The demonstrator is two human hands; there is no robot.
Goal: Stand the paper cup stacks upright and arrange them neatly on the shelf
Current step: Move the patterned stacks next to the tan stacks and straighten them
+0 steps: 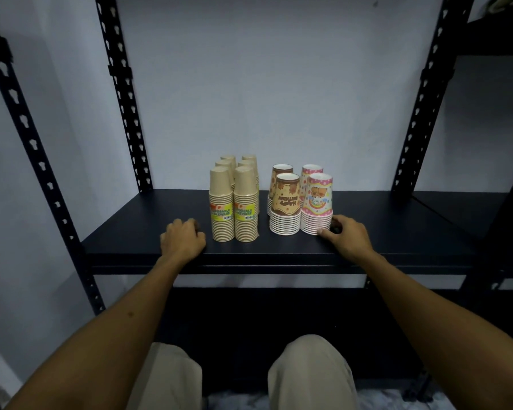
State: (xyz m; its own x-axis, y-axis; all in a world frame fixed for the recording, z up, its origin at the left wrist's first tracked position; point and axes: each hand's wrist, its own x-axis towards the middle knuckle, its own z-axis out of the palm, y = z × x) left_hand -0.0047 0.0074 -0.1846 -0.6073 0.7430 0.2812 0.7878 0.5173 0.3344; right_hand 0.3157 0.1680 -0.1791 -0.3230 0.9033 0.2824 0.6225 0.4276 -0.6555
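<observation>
Dark shelf (382, 229) against pale wall (279, 84), cup stacks (234, 208) upright.

Tan cup stacks (234, 202), patterned cup stacks (301, 201), upright on shelf (397, 232)

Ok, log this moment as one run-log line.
stage: arranging near done | kraft cup stacks: upright, grouped | brown birthday stacks: upright | pink stacks: upright | left hand: on shelf, empty | right hand: thumb at front pink stack

Both bare forearms reached forward, left hand (183, 238) loosely curled, knuckles up, right hand (347, 236) palm down, fingers (323, 231) partly extended.
</observation>
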